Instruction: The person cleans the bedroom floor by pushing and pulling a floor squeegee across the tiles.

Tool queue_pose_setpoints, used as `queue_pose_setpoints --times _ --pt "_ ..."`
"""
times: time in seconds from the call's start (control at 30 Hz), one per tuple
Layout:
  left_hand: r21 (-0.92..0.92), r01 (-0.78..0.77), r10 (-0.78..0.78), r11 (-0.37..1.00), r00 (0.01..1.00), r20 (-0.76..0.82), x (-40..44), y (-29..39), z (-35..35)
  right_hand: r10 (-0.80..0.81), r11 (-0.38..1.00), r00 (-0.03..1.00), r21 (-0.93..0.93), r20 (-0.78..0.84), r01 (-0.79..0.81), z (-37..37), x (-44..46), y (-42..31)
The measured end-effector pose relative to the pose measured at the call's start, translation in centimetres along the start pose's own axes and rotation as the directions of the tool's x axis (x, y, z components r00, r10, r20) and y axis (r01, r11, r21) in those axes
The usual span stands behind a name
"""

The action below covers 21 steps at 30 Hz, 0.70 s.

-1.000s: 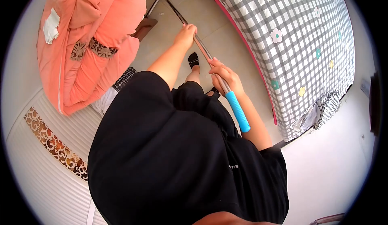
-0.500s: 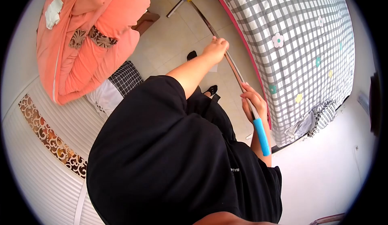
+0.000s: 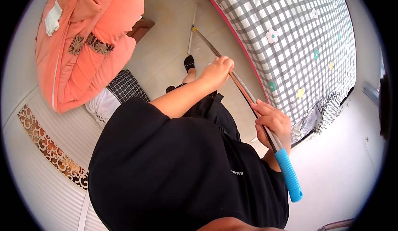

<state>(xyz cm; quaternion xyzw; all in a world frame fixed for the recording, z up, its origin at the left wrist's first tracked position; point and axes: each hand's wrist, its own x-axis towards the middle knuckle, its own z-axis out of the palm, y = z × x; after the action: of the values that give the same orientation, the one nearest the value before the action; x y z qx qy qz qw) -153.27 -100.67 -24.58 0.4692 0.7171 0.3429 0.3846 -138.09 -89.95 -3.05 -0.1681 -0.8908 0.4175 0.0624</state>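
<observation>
Left hand (image 3: 218, 71) and right hand (image 3: 275, 124) clench fingers around a metal pole (image 3: 243, 88), its crossbar (image 3: 190, 42) on floor (image 3: 166, 7) near bed's pink edge (image 3: 231, 24)

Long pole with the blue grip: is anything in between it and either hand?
Nothing visible: the left hand and right hand both wrap directly around the metal pole. At its far end, a black-socked foot is close to one end of the crossbar.

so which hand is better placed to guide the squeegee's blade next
Probably the left hand: it grips the pole farther down, nearer the blade, while the right hand holds higher up, near the blue grip.
</observation>
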Motion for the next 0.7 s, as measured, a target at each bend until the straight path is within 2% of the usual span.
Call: queue_pose_setpoints --times 0.07,0.13,0.2,0.27,0.33,0.37,0.43,0.53,0.57,0.7 --pt "0.053 -0.012 0.02 0.999 0.989 -0.148 -0.3 -0.3 -1.5 -0.064 0.997 0.998 0.033 -0.018 0.064 0.4 1.2 -0.6" --pt "0.062 -0.022 0.032 0.998 0.987 -0.16 -0.2 -1.7 -3.3 -0.076 0.996 0.997 0.055 -0.015 0.076 1.0 2.4 -0.8" --pt "0.046 -0.027 0.041 0.999 0.947 -0.318 0.2 -3.0 -5.1 -0.14 0.985 0.99 0.101 -0.029 0.142 2.0 3.8 -0.9" --pt "0.025 0.007 0.002 1.0 0.941 -0.339 0.5 -4.6 -7.1 -0.14 0.983 0.99 0.118 -0.018 0.141 2.7 5.3 -1.4" --pt "-0.033 0.055 -0.064 0.998 0.881 -0.47 1.1 -7.2 -8.9 -0.35 0.863 0.933 0.359 -0.084 0.356 3.4 6.8 -1.6" --pt "-0.032 0.049 -0.058 0.998 0.887 -0.458 1.2 -8.4 -9.7 -0.39 0.817 0.915 0.419 -0.104 0.396 3.6 7.7 -2.2" --pt "-0.005 0.17 -0.15 0.985 0.855 -0.497 1.2 -10.9 -11.2 -0.384 0.802 0.917 0.454 -0.108 0.389 4.7 8.5 -2.3" --pt "0.062 0.141 -0.093 0.988 0.869 -0.485 0.8 -13.4 -12.5 -0.395 0.756 0.91 0.518 -0.127 0.401 6.8 9.8 -1.3" --pt "0.058 0.194 -0.145 0.979 0.872 -0.468 0.5 -14.1 -12.9 -0.399 0.736 0.909 0.55 -0.12 0.395 7.5 10.2 -1.1" --pt "0.103 0.203 -0.129 0.974 0.864 -0.486 -0.1 -17.9 -13.6 -0.397 0.67 0.915 0.66 -0.07 0.341 10.2 11.8 0.4"
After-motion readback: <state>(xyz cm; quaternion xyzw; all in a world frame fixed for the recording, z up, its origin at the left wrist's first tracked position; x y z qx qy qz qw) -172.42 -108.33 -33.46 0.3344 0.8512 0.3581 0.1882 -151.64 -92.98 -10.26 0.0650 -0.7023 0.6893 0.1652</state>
